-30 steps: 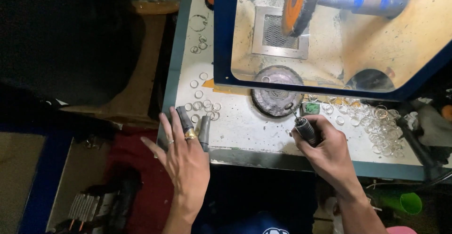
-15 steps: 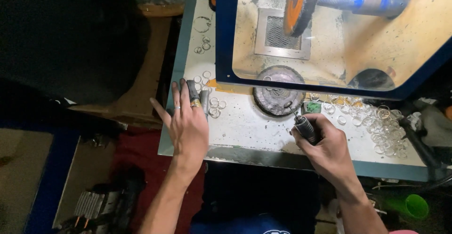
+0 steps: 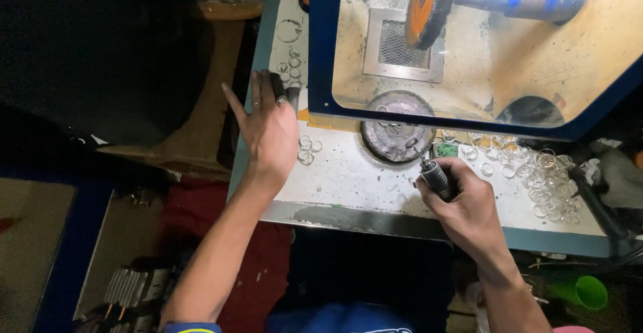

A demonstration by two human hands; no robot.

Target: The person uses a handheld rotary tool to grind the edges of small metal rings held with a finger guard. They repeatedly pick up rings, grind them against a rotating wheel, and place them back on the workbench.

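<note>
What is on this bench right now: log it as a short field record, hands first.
left hand: flat on the white bench top, fingers spread toward small metal rings; a dark object lies under the fingertips
right hand: gripping a rotary handpiece, tip aimed at the round dark disc
round dark disc: at the cabinet's front edge
loose rings: clear pile to the right, a few beside the left hand
polishing cabinet: blue frame, orange-hubbed buffing wheel on a spindle inside
bench top: white, dusty
</note>
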